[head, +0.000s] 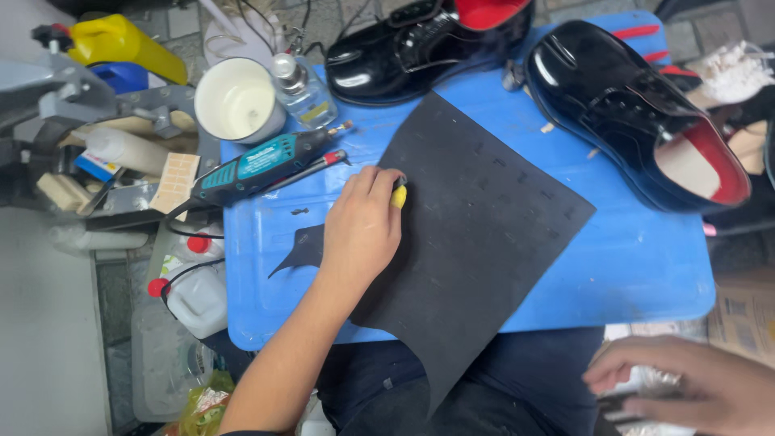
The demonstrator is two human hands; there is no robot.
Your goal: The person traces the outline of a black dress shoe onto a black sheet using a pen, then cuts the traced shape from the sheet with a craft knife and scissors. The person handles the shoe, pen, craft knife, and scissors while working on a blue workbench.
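Soft daylight, glare on black shoes (638,105), right hand (694,387) blurred.

This is a shoe-repair workshop. Beyond the left hand (361,230) lie two glossy black dress shoes (638,113) with red linings, a teal rotary tool (262,165) just left of it, a dark rubber sheet (476,234) beside it, bottles (198,295) and clutter around.

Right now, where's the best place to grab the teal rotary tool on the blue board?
Probably the thick teal-and-black body of the rotary tool, at its middle, fingers coming from above across its width. It lies flat and diagonal on the blue plastic board, bit end pointing toward the black rubber sheet, and its top is uncovered.
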